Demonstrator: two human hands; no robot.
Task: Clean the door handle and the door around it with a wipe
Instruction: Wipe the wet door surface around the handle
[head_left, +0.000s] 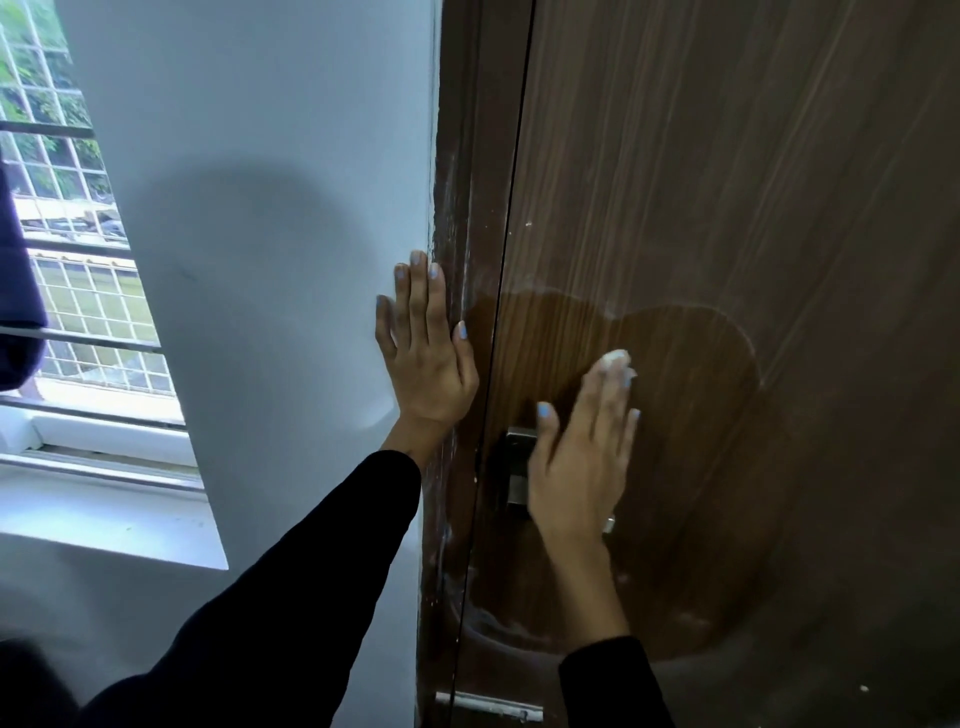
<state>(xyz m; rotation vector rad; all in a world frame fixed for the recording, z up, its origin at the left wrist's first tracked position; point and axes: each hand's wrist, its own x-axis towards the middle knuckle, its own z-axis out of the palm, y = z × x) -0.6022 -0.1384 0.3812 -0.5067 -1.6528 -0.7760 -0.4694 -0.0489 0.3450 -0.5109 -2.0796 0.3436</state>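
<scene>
Left hand (423, 345) flat and spread on the white wall (270, 218), just left of the door frame (460, 208), bracing. Right of the frame, right hand (584, 447) pressing a white wipe (615, 360) under straight fingers against the wooden door (727, 182), just above the metal door handle (517, 467), which it partly hides. Damp dark patch (691, 467) spreading around the handle. Likely trouble: wipe slipping from under flat fingers mid-stroke, or knuckles catching the handle.
</scene>
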